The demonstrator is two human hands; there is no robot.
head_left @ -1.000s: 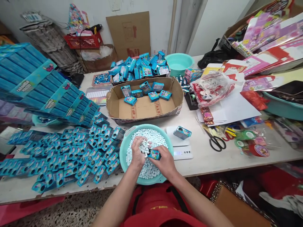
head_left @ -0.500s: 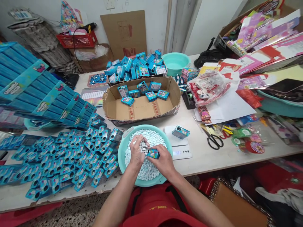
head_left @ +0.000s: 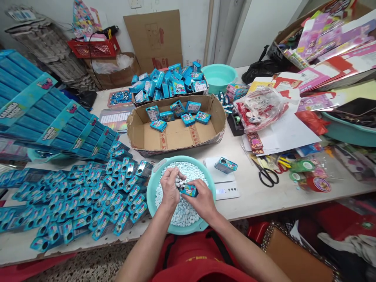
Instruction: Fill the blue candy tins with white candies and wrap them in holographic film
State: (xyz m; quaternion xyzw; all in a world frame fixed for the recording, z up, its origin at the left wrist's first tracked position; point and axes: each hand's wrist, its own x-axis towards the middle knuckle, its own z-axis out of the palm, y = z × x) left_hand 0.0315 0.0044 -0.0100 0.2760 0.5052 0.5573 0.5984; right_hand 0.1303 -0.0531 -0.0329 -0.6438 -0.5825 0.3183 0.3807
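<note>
Both my hands work over a teal basin full of small white candies at the table's near edge. My left hand is cupped shut on a handful of the white candies, held against the open end of a small blue box. My right hand is shut on that blue box, holding it level just above the candies. Another small blue box lies on a white scale right of the basin.
Rows of several blue boxes cover the table to the left, below stacked flat blue cartons. A cardboard tray with a few boxes stands behind the basin. Scissors, tape rolls and packaging lie to the right.
My left hand has gathered the candies closer to the box opening and its fingers have closed more. The right hand holds the box in nearly the same place.
</note>
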